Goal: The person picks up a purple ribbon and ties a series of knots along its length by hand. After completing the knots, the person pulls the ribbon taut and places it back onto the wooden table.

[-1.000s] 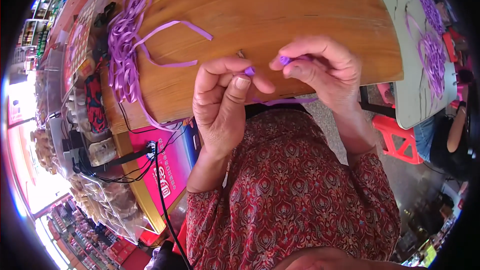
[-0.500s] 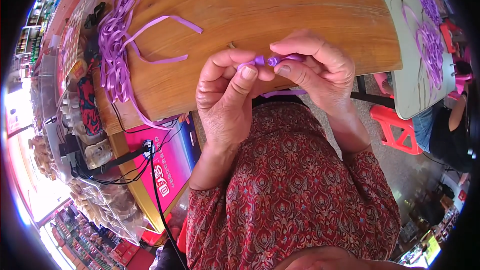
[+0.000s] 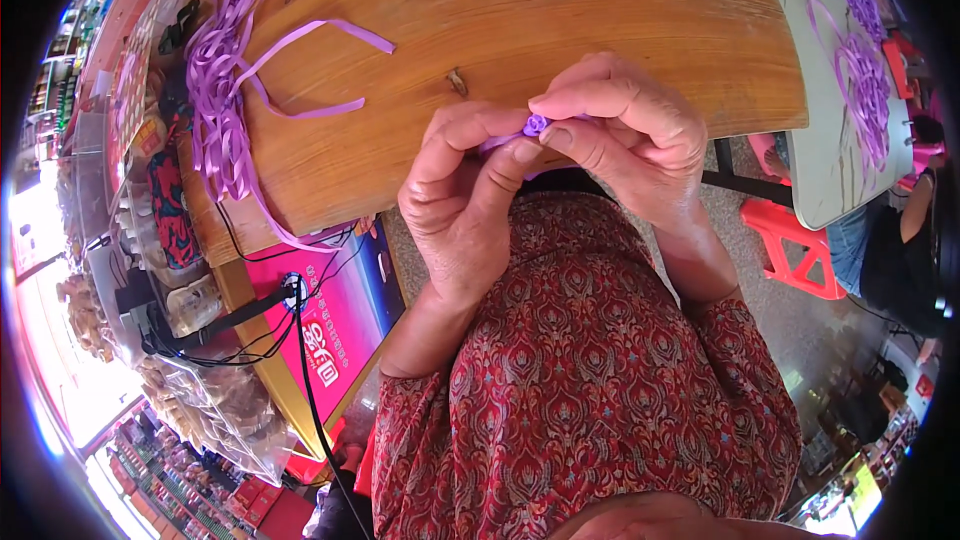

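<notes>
A small rolled rosette of purple ribbon (image 3: 536, 125) sits between my two hands, over the near edge of the wooden table. My left hand (image 3: 463, 202) pinches the ribbon just left of the roll with thumb and forefinger. From the other side, my right hand (image 3: 632, 137) grips the rosette between thumb and fingertips. Part of the ribbon is hidden behind the fingers. On the table's left lies a loose heap of purple ribbon (image 3: 218, 90), and two ribbon ends stretch from it across the wood.
The wooden table (image 3: 400, 155) has a small dark mark (image 3: 457, 81) in its surface. More purple ribbon (image 3: 866, 100) lies on a pale table (image 3: 820, 175) at the right, near a red stool (image 3: 795, 250) and a seated person. Black cables (image 3: 300, 315) hang at the left beside a pink box (image 3: 335, 330).
My left hand has come closer to the right, so the ribbon stretch between them has closed up against the rosette. My right hand has shifted slightly left.
</notes>
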A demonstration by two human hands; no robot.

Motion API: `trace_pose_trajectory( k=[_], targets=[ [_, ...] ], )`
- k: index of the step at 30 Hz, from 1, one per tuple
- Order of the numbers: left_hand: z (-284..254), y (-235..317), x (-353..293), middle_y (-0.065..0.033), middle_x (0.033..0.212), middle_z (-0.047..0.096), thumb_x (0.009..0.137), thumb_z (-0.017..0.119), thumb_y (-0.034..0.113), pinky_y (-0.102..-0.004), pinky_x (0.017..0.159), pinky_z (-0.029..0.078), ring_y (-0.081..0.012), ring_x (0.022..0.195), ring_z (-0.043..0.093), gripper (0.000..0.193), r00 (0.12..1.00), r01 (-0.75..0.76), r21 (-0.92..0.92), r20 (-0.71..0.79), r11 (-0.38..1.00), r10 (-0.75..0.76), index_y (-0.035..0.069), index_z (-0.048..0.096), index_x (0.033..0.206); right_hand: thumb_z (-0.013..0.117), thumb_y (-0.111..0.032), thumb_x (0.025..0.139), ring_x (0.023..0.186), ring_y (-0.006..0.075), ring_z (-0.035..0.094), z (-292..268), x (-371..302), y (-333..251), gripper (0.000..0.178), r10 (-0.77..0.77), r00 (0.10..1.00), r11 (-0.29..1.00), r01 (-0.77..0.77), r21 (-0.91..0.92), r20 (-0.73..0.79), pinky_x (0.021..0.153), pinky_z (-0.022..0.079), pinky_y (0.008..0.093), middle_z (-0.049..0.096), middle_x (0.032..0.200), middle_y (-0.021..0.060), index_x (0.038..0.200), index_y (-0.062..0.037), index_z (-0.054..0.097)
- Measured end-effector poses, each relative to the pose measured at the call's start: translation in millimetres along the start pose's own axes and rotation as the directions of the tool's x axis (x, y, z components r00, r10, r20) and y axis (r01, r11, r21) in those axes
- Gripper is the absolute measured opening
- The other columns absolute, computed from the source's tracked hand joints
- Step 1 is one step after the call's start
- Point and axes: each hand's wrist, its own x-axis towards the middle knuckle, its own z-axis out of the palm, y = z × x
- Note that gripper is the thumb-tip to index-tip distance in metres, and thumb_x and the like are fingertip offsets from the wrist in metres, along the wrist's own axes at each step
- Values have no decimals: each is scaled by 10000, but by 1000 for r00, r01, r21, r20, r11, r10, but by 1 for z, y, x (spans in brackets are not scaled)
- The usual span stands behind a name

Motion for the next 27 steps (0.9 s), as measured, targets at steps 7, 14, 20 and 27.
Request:
trace_pose_trajectory(
  k=[7, 14, 20, 27],
  targets=[
    [-2, -4, 1, -7, 890, 571, 823, 625, -17, -191, 698, 410, -75, 820, 512, 145, 989, 111, -178, -73, 978, -125, 9, 637, 965, 630, 121, 761, 837, 145, 586, 4, -3, 0, 230, 107, 987, 983, -86, 165, -121, 737, 476, 234, 600, 915, 110, 978, 44, 622],
    [1, -6, 0, 18, 793, 595, 876, 605, 99, -196, 585, 364, -52, 654, 457, 117, 971, 188, -264, -98, 946, -220, 39, 630, 974, 671, 25, 778, 732, 112, 600, 1, -1, 6, 146, 6, 996, 1000, -5, 9, -89, 627, 457, 220, 634, 808, 69, 923, 11, 661],
    [2, -5, -1, 12, 782, 595, 869, 616, 112, -204, 562, 348, -59, 624, 443, 146, 971, 183, -278, -102, 943, -218, 21, 629, 983, 691, 2, 760, 670, 116, 592, 4, -2, 5, 142, -7, 995, 994, -4, -106, -100, 581, 444, 226, 630, 757, 61, 900, -11, 668],
    [0, -6, -4, -11, 782, 607, 864, 620, 93, -199, 561, 353, -63, 627, 459, 135, 980, 139, -282, -101, 949, -173, 5, 630, 966, 666, 67, 757, 673, 110, 542, 3, 0, -6, 182, -84, 996, 939, 83, -335, 11, 553, 412, 222, 609, 809, 82, 932, 19, 654]
  ],
)
